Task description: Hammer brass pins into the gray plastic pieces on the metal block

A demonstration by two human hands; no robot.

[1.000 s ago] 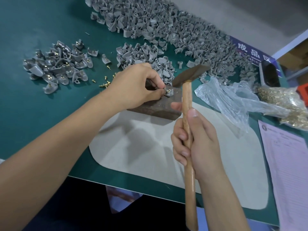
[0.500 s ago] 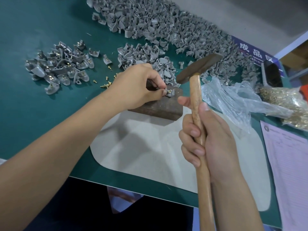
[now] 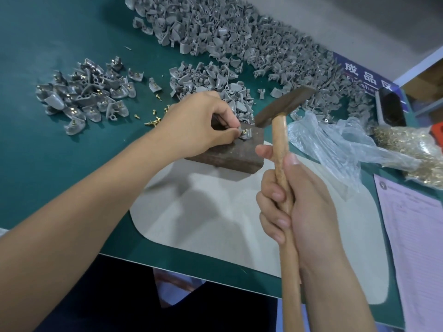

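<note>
The left hand (image 3: 199, 123) pinches a small, light, stiff piece (image 3: 247, 134) and its pin (image 3: 243, 132) on the block (image 3: 230, 154), likely to skid if loosened, while the right hand (image 3: 297, 207), clamped mid-handle, poises the head-heavy hammer (image 3: 285, 106) just above.

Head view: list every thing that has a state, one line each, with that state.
Left hand: pinches the gray plastic piece.
Gray plastic piece: on the metal block, brass pin in it.
Right hand: grips the hammer, head raised above the block.
Plastic bag: open, crumpled.
</note>
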